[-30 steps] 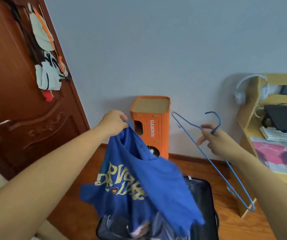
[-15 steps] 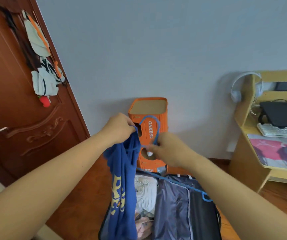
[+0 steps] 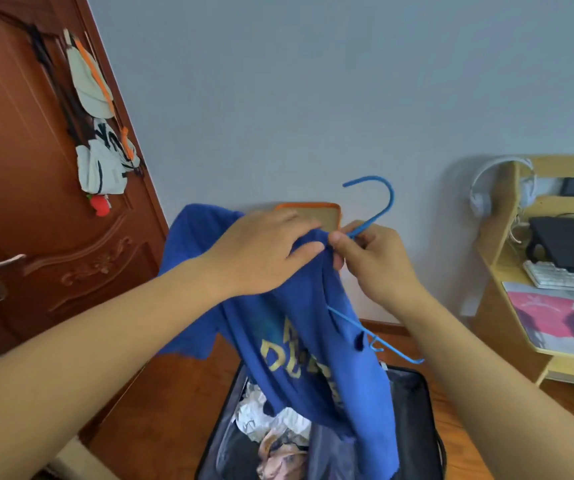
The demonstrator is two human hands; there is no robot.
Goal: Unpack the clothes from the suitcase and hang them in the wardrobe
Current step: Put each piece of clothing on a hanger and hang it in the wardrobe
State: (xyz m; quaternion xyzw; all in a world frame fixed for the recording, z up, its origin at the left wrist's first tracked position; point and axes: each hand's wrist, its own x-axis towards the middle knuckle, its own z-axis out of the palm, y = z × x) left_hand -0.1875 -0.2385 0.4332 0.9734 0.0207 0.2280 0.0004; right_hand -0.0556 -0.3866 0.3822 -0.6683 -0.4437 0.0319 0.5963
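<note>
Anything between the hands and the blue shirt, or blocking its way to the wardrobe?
Nothing between them: left hand grips the blue printed T-shirt at its collar, right hand pinches the blue wire hanger. No wardrobe is in view.

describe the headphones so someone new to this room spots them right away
Look right to the yellow wooden desk holding a keyboard. The white headphones hang over the top of its upright side panel, against the grey wall. Nothing else there is a white arched band.

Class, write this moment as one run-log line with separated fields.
step: fitting shirt on hanger | left hand: grips blue shirt collar | right hand: pinches blue hanger neck | suitcase: open, clothes inside
</note>
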